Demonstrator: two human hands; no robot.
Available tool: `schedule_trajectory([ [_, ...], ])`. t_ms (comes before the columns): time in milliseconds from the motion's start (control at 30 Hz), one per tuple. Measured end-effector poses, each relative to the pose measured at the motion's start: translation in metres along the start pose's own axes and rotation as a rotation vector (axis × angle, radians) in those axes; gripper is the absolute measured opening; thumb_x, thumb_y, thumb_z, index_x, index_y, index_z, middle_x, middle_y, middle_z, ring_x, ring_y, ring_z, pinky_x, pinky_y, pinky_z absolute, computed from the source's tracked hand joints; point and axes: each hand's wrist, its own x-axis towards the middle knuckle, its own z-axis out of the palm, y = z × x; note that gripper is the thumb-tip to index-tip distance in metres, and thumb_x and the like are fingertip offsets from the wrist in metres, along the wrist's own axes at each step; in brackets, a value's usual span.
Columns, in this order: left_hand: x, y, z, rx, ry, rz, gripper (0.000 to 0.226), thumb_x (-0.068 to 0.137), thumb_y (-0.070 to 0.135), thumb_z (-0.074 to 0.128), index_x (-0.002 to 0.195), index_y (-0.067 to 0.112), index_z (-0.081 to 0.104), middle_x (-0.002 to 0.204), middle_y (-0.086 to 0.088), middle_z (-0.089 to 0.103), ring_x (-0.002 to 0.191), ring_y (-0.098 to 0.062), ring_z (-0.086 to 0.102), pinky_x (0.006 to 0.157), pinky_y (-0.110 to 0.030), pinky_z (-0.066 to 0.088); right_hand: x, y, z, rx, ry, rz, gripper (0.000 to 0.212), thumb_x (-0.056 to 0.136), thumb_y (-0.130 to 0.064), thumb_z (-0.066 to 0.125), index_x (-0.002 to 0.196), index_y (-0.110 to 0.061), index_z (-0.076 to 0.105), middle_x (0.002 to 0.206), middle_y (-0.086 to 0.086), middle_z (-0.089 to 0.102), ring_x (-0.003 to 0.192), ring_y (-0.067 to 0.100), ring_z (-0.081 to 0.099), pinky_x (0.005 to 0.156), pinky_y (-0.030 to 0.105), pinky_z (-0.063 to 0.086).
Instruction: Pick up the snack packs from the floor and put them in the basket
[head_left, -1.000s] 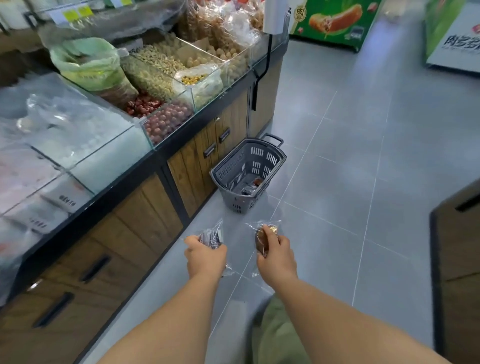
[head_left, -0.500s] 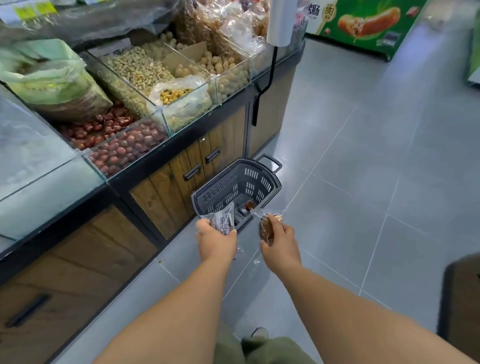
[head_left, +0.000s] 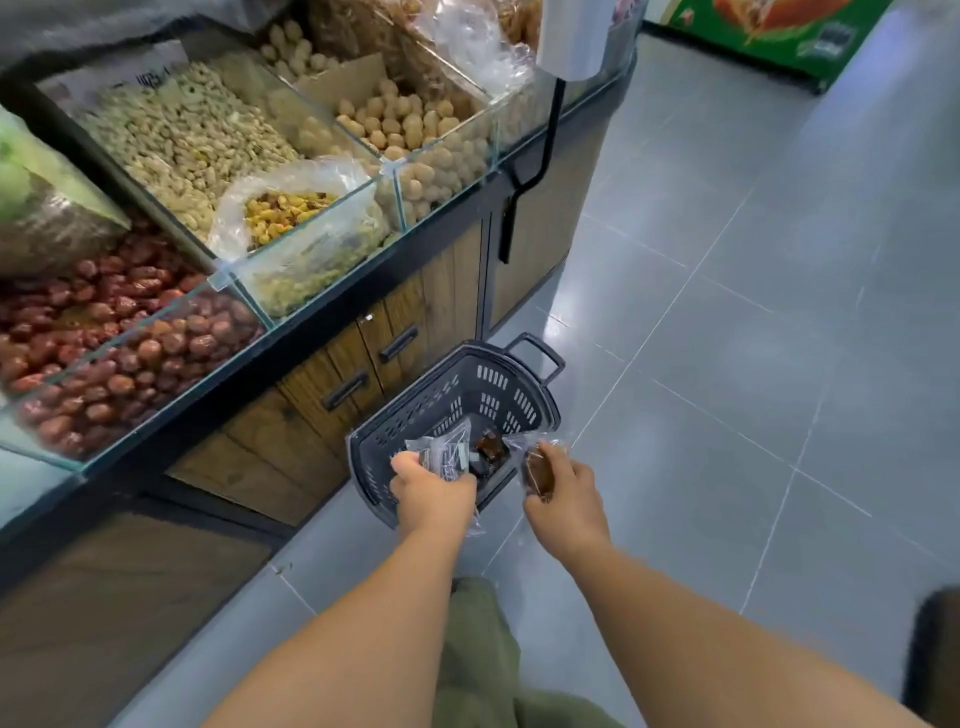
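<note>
A dark grey plastic basket (head_left: 498, 384) stands on the floor against the wooden counter. A brown snack pack (head_left: 489, 451) lies inside it. My left hand (head_left: 431, 488) grips a clear-wrapped snack pack (head_left: 447, 453) over the basket's near side. My right hand (head_left: 563, 491) grips another clear pack with a brown snack (head_left: 535, 467), held just over the basket's right rim.
To the left is a wooden counter (head_left: 415, 312) with drawers, topped by glass bins (head_left: 395, 171) of nuts and red dates. Grey tiled floor (head_left: 727, 364) stretches to the right. A green display (head_left: 779, 31) stands at the far back. A dark object (head_left: 935, 649) sits at the right edge.
I have moved closer to the basket. Both hands, each still holding its pack, have gone forward from in front of the basket to above it.
</note>
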Motion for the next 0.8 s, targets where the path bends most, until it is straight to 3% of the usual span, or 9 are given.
schedule_trajectory([
  [67,0.018,0.024,0.008,0.034,-0.002,-0.031,0.054,0.073,0.026,0.069,0.111,0.02,0.031,0.116,-0.007,0.043,0.086,-0.032,0.058,0.081,-0.045,0.052,0.03,-0.015,-0.008,0.014,-0.005,-0.002,0.067,0.084,-0.024,0.056,0.141,-0.044,0.029,0.139,0.003,0.036,0.12,0.029,0.046,0.104,0.043,0.04],
  [200,0.053,0.062,0.016,0.003,0.004,-0.04,0.049,0.077,0.021,0.069,0.107,0.02,0.031,0.115,-0.01,0.042,0.083,-0.031,0.057,0.067,-0.039,0.053,0.076,-0.044,-0.021,0.028,-0.009,-0.032,0.066,0.085,-0.021,0.057,0.143,-0.038,0.031,0.136,0.004,0.037,0.118,0.026,0.048,0.103,0.037,0.04],
  [333,0.075,0.082,0.024,0.038,0.019,-0.069,0.047,0.083,0.019,0.066,0.111,0.018,0.029,0.118,-0.008,0.037,0.067,-0.019,0.047,0.062,-0.034,0.042,0.113,-0.06,-0.029,0.018,-0.062,-0.069,0.062,0.088,-0.021,0.057,0.141,-0.039,0.031,0.136,0.005,0.036,0.114,0.027,0.05,0.103,0.039,0.042],
  [433,0.093,0.09,0.035,0.009,0.027,-0.096,0.05,0.083,0.02,0.066,0.116,0.019,0.028,0.119,-0.007,0.035,0.067,-0.014,0.045,0.066,-0.035,0.045,0.146,-0.061,-0.033,-0.016,-0.133,-0.068,0.063,0.089,-0.022,0.055,0.143,-0.04,0.028,0.139,0.005,0.033,0.118,0.028,0.048,0.104,0.037,0.04],
  [533,0.108,0.101,0.051,-0.038,0.065,-0.153,0.049,0.081,0.021,0.067,0.109,0.023,0.026,0.117,-0.006,0.036,0.069,-0.013,0.044,0.073,-0.037,0.049,0.182,-0.059,-0.036,-0.035,-0.204,-0.064,0.063,0.089,-0.023,0.055,0.143,-0.041,0.027,0.137,0.004,0.033,0.117,0.027,0.048,0.106,0.042,0.039],
  [667,0.125,0.117,0.075,-0.049,0.128,-0.294,0.051,0.078,0.025,0.068,0.1,0.029,0.022,0.111,-0.009,0.046,0.072,-0.023,0.054,0.064,-0.035,0.045,0.229,-0.057,-0.043,-0.083,-0.299,-0.06,0.063,0.09,-0.023,0.056,0.143,-0.042,0.027,0.134,0.003,0.035,0.114,0.025,0.05,0.104,0.043,0.043],
  [800,0.149,0.126,0.101,-0.091,0.163,-0.403,0.051,0.075,0.025,0.069,0.098,0.031,0.024,0.11,-0.006,0.046,0.079,-0.028,0.058,0.072,-0.041,0.052,0.275,-0.054,-0.043,-0.156,-0.397,-0.058,0.061,0.09,-0.026,0.057,0.14,-0.046,0.027,0.13,0.001,0.038,0.112,0.023,0.053,0.103,0.045,0.044],
])
